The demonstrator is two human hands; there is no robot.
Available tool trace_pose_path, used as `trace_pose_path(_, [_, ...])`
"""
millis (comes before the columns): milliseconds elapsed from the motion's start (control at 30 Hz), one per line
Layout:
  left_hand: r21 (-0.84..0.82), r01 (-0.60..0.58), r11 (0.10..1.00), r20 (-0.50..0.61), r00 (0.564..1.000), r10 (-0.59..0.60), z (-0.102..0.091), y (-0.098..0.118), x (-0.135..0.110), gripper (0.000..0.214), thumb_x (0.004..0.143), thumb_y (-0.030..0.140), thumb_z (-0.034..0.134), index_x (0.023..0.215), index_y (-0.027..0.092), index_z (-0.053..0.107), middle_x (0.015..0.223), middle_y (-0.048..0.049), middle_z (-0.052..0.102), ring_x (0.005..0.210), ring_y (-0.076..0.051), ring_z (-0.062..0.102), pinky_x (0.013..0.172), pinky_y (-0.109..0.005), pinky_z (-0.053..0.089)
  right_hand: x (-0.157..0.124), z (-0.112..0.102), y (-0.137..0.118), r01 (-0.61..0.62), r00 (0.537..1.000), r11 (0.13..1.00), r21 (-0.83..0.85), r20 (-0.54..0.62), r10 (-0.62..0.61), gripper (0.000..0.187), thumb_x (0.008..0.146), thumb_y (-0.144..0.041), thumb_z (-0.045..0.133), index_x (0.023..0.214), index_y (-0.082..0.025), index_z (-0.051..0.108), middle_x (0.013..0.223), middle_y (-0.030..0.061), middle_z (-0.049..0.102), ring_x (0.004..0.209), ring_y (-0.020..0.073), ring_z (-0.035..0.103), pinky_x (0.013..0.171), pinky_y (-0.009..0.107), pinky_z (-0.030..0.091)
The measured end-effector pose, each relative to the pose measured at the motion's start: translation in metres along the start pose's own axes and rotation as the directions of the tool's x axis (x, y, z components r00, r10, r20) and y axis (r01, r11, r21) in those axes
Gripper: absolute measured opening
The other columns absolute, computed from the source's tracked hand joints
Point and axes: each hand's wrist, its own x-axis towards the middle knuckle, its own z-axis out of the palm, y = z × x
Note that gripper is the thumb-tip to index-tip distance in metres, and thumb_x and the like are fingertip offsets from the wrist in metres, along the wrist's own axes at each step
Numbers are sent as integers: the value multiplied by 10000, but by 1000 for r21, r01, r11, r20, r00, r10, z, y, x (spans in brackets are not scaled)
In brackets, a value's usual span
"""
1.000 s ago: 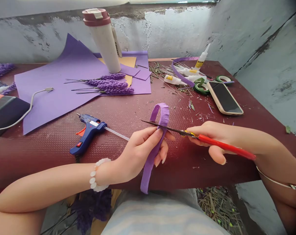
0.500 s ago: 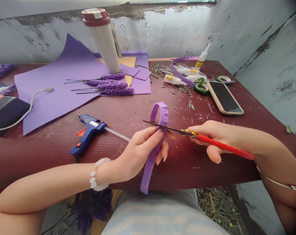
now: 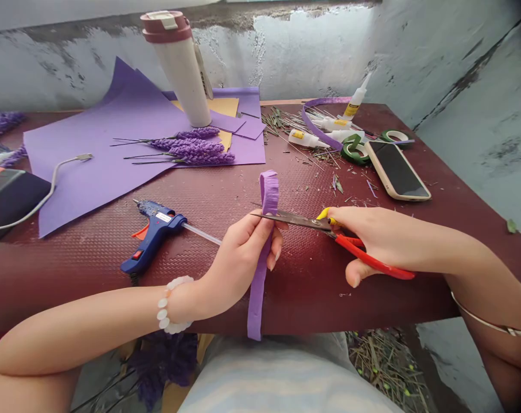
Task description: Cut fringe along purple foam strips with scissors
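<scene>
My left hand pinches a long purple foam strip that curls over at the top with a fringed edge and hangs down past the table's front edge. My right hand grips red-handled scissors, whose blades reach left and cross the strip just above my left fingers. A blue hot glue gun lies on the dark red table to the left of my left hand.
Purple sheets with finished lavender stems lie at the back left, beside a white tumbler. Glue bottles, green tape rolls and a phone lie at the back right. A white cable lies at left.
The strip has turned edge-on and my left hand has shifted slightly left. The scissors have rotated flatter, with both handle loops now showing, and the blades sit on the strip.
</scene>
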Motion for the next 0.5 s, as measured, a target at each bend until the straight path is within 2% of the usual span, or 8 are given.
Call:
trace_pose_path(67, [34,12,999,12,1000,-12,0,1,1,555,1129,658,838,825,247,622,629,48,614,540,-128,543,582,-274,504,1,3,2,22,999,999,-35,-43,-23,781,650,-930,960,1037,-319,664,1081,118,822,966,443,792,808,512,609])
trace_pose_path(167, [57,14,998,48,999,-17,0,1,1,539,1155,613,810,808,246,624,632,41,624,539,-128,560,587,-272,517,2,6,4,39,997,996,-76,-61,-44,860,655,-1043,882,1059,-309,688,1096,132,796,963,443,780,800,509,596])
trace_pose_path(367, [150,23,988,62,998,-33,1,2,0,490,1180,549,774,814,241,662,647,19,665,569,-154,614,638,-298,572,1,8,1,35,997,997,-71,-63,-39,870,609,-1015,936,1063,-307,712,1100,117,768,962,428,749,818,504,591])
trace_pose_path(500, [136,20,991,57,998,-28,0,3,0,477,1177,564,777,843,240,673,673,11,695,569,-156,617,631,-300,571,1,9,3,46,996,996,-76,-79,-52,821,644,-972,934,1086,-315,716,1089,103,760,965,422,743,817,495,581])
